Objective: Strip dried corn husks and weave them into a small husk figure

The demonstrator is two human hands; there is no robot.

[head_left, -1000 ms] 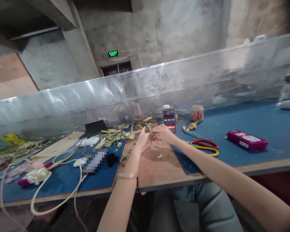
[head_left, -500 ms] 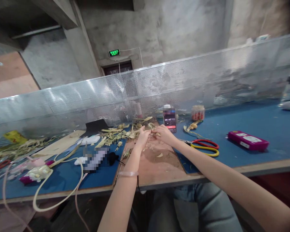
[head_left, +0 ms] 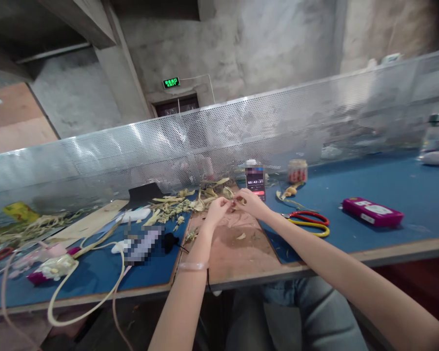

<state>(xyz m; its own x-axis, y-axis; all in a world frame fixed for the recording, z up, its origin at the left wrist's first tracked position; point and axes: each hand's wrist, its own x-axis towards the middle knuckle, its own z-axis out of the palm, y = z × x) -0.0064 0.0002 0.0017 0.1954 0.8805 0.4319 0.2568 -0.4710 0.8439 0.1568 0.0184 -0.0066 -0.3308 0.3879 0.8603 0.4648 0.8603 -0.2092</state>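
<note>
On my feed, the left hand (head_left: 217,212) and right hand (head_left: 252,204) bring their fingers close together; what they pinch, if anything, I can't tell. The dried plant pieces (head_left: 173,207) lie just beyond the fingers, strewn leftward, left hand nearer. Past the right fingers, the phone (head_left: 255,182) reads 00:42 (final digits unclear); farther off, a sign (head_left: 171,83) says EXIT.

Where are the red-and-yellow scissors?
In the head view, the scissors lie on the blue tabletop on the right, between the right forearm and the purple pack.
</note>
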